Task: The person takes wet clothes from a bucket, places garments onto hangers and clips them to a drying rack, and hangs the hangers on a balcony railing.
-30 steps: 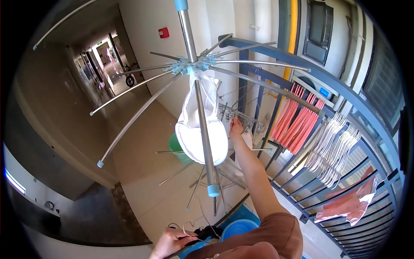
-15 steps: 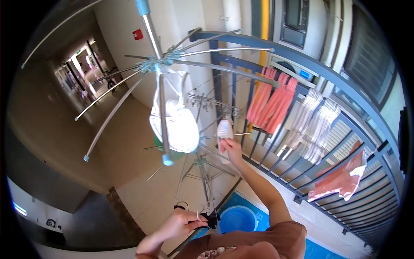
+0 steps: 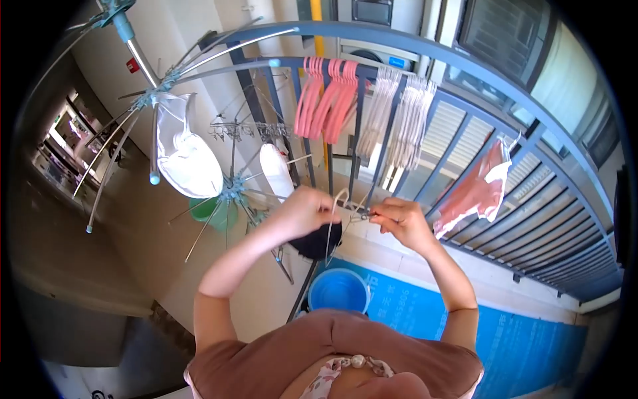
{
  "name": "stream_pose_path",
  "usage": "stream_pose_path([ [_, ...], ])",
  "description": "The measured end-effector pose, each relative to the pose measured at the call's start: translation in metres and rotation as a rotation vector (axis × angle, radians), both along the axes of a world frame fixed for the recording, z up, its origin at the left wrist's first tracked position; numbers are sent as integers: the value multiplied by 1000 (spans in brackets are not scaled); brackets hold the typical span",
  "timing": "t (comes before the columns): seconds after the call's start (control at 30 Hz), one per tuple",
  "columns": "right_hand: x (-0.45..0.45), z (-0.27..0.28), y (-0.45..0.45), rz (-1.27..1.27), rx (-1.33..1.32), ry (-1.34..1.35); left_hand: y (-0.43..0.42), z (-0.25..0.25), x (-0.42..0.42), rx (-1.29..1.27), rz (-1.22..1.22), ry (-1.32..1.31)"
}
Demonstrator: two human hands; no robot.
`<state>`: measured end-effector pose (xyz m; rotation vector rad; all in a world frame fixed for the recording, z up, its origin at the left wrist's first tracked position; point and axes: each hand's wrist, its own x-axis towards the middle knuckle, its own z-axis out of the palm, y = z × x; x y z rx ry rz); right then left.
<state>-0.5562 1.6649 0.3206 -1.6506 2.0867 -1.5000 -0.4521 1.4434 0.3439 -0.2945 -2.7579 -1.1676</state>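
My left hand (image 3: 307, 214) is closed around a thin pale hanger (image 3: 330, 229), whose loop rises beside its fingers. Below it hangs a black cloth item (image 3: 318, 242), partly hidden by the left hand and wrist. With fingertips pinched together, my right hand (image 3: 404, 225) holds what looks like a small metal clip (image 3: 363, 217) close to the hanger. Whether the clip touches the hanger is unclear. Left of the hands, a white shoe (image 3: 276, 169) hangs at the lower drying rack (image 3: 232, 189). A white bag (image 3: 189, 163) hangs from the upper rack (image 3: 151, 97).
A curved grey railing (image 3: 412, 41) carries pink hangers (image 3: 332, 100), pale hangers (image 3: 409, 123) and a pink-and-white cloth (image 3: 475, 189). Below my hands stands a blue basin (image 3: 339, 290) by a blue mat (image 3: 412, 302). Behind the lower rack is a green container (image 3: 216, 213).
My right hand has left the white shoe and come to the hanger, now pinching a small clip. My left hand has risen with the hanger and black item. The view has turned right.
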Motion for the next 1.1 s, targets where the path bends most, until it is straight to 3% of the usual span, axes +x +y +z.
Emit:
stream_pose_path([
  [0.1,8,6,14,-111,-8,79,9,-2,-31,34,-70,89],
  [0.13,8,6,17,-149,-6,120,14,-2,-38,119,-62,-39],
  [0.3,2,2,30,-291,-41,149,37,5,-55,78,-142,-51],
  [0.57,5,-13,36,-304,-85,29,44,-2,-64,27,-245,87],
  [0.87,21,-30,31,-321,-180,-28,37,-6,-51,269,-261,-65],
  [0.97,20,-36,30,-306,-189,-37,34,0,-45,149,-266,-65],
  [1.1,26,-39,21,-320,-199,-52,38,-5,-42,203,-187,-83],
])
